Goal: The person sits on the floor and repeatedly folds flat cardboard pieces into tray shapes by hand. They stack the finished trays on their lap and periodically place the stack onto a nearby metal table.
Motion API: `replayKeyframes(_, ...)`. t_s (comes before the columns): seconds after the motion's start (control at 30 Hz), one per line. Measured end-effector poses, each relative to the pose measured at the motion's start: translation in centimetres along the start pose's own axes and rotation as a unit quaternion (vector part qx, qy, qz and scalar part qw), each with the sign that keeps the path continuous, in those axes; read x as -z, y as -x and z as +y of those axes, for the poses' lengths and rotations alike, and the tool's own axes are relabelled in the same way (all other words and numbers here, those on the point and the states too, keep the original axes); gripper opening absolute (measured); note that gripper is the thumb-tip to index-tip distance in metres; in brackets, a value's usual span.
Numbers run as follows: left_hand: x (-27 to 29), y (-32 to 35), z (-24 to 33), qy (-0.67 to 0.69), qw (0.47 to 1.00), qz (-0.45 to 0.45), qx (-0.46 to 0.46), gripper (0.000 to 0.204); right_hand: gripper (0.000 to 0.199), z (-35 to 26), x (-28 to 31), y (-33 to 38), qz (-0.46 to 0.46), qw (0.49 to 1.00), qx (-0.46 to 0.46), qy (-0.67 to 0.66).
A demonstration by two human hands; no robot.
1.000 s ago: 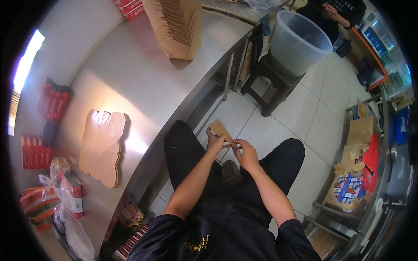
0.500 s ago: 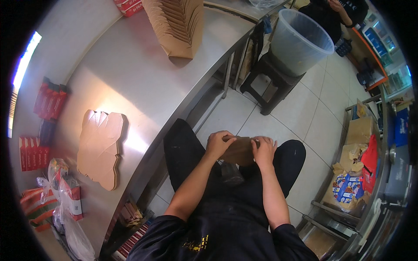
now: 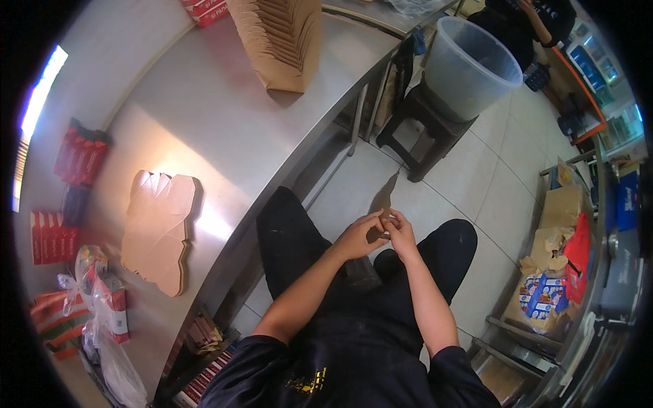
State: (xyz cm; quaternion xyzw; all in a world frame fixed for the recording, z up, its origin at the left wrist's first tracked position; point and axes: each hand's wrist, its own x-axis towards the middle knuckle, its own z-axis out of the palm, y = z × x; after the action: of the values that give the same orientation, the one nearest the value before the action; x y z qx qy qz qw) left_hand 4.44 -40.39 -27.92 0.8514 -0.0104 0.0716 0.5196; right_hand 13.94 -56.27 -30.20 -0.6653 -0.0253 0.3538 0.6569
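Between my knees, my left hand and my right hand pinch a brown cardboard piece from its two sides, close together. The piece is turned nearly edge-on, with a pointed end reaching away from me and a folded part down by my fingers. On the steel table to my left lies a flat stack of die-cut cardboard blanks. Farther along the table, a long row of folded cardboard pieces sits nested together.
Red boxes and a plastic bag line the table's wall side. Ahead, a translucent tub stands on a dark stool. Another person is beyond it. At right, a rack holds cardboard boxes and a red bag.
My hands have come together, the right one moving left. The cardboard piece has turned from broad side across to nearly edge-on, its tip now pointing away from me.
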Motion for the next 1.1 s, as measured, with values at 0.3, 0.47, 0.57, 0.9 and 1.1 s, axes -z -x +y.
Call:
replayKeyframes(0.3,0.7,-0.4,-0.9,0.018,0.995,0.085,0.051,0.061,0.025,-0.1,0.5,0.0,-0.011,0.988,0.078,0.135)
replayKeyframes(0.47,0.5,-0.3,-2.5,-0.058,0.992,0.107,0.020,0.042,0.023,0.3,0.3,0.1,-0.035,0.973,0.131,0.188)
replayKeyframes(0.57,0.5,-0.5,-2.6,-0.028,0.995,0.088,0.044,0.032,0.023,0.1,0.4,0.2,-0.005,0.979,0.126,0.161)
replayKeyframes(0.9,0.7,-0.6,-2.4,0.018,0.987,0.125,0.103,0.025,0.028,-1.5,-0.9,1.2,0.114,0.968,0.128,0.183)
replayKeyframes(1.1,1.4,-0.9,-4.7,0.259,0.896,0.264,0.245,0.022,0.037,-0.4,0.1,0.6,0.002,0.978,0.065,0.199)
